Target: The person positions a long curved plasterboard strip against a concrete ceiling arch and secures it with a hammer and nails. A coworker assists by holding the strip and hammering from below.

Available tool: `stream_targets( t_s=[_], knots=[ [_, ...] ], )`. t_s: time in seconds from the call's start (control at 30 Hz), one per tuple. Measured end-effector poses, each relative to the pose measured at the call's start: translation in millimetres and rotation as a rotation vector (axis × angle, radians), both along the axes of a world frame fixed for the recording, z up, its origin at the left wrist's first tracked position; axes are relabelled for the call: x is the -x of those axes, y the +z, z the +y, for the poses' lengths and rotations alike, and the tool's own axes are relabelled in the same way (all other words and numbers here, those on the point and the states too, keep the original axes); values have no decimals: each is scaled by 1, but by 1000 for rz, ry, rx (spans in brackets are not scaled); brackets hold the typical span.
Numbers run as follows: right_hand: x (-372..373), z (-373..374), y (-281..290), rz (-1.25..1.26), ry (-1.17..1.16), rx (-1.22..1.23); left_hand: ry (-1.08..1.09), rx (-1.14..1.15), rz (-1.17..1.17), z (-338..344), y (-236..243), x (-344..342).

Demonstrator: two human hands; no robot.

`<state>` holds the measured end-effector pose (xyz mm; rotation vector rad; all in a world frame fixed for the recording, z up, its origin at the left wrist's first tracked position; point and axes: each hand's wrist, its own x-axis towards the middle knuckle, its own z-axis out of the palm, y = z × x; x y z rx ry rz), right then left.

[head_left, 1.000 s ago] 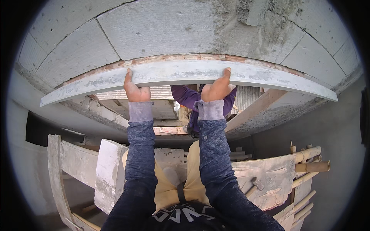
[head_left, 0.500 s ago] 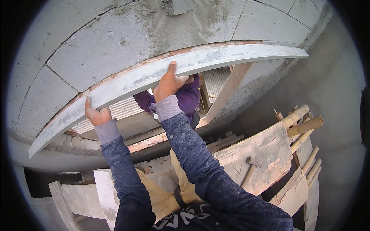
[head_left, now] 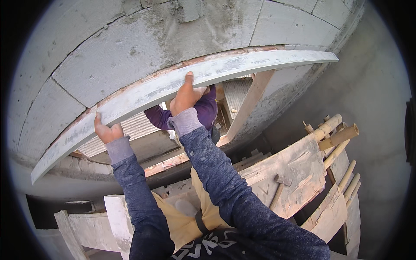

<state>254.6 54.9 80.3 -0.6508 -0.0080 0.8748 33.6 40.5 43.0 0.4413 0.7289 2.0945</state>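
Observation:
A long, dusty grey straightedge (head_left: 143, 93) runs across the view, looking bowed through the lens, and lies along the lower edge of the block wall (head_left: 143, 52) above an opening. My left hand (head_left: 108, 131) grips its lower edge left of the middle, thumb up on the front face. Nearer the middle, my right hand (head_left: 186, 97) holds it the same way. The curled fingers of both hands are mostly hidden. A strip of reddish wood (head_left: 173, 67) shows along the straightedge's upper edge.
Beyond the opening is a person in a purple sleeve (head_left: 158, 118), partly hidden by my right hand. Below me are scaffold boards (head_left: 255, 177) with a hammer (head_left: 281, 184) lying on them. Bamboo poles (head_left: 340, 138) stick out at right, near a grey plastered wall (head_left: 368, 86).
The view has shifted slightly, so the wall and straightedge sit a little further left. Both hands keep their grip at about the same places on the straightedge.

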Motion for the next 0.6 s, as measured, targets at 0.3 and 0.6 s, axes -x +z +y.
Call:
stream_targets(
  t_s=[0.3,0.6],
  knots=[
    [-7,2,-7,-14,9,-54,157,31,552,0,-20,-2],
    [-2,0,-10,-106,128,-73,334,98,851,-2,-28,6]
  ],
)
